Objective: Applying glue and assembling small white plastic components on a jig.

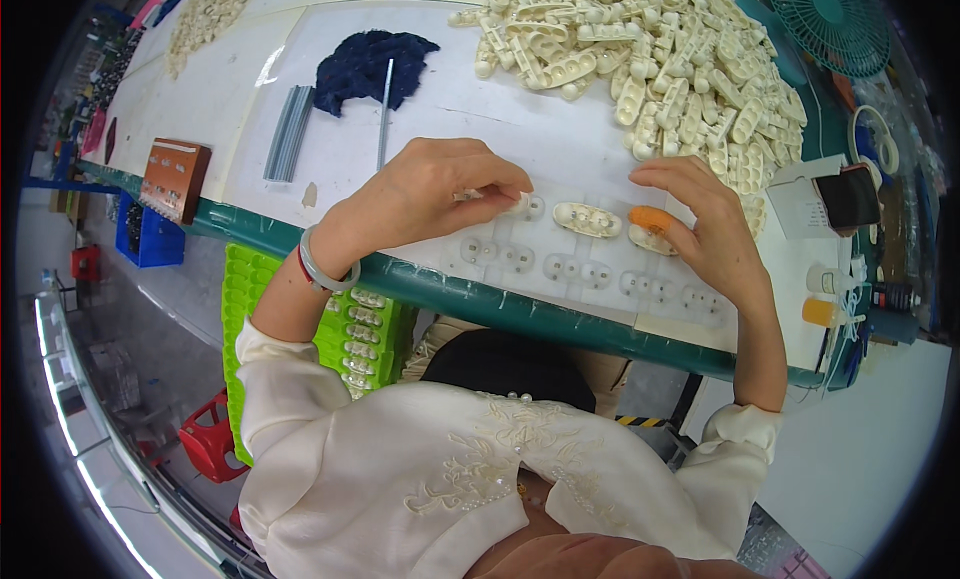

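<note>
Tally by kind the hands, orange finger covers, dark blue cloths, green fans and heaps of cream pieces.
Hands: 2 (left hand, right hand)
Orange finger cover: 1
Dark blue cloth: 1
Green fan: 1
Heaps of cream pieces: 2 (large heap, small heap)
Total: 7

Cream pieces (pixel 690 84): hard plastic look, low sheen, moulded, knobbly. Clear strips (pixel 575 270) before you: translucent plastic, smooth. Your desk (pixel 440 89): white top smooth, faint gloss; desk edge (pixel 520 307): green, glossy, scuffed. Navy cloth (pixel 362 67): matt, rough, crumpled. Grey rods (pixel 288 134): smooth, slight sheen. Your finger cover (pixel 651 219): orange, matt, rubber-like. Your blouse (pixel 400 479): satin-like fabric, soft sheen, raised embroidery. Lime tray (pixel 240 279): moulded plastic. Red stool (pixel 212 441): glossy plastic.
</note>
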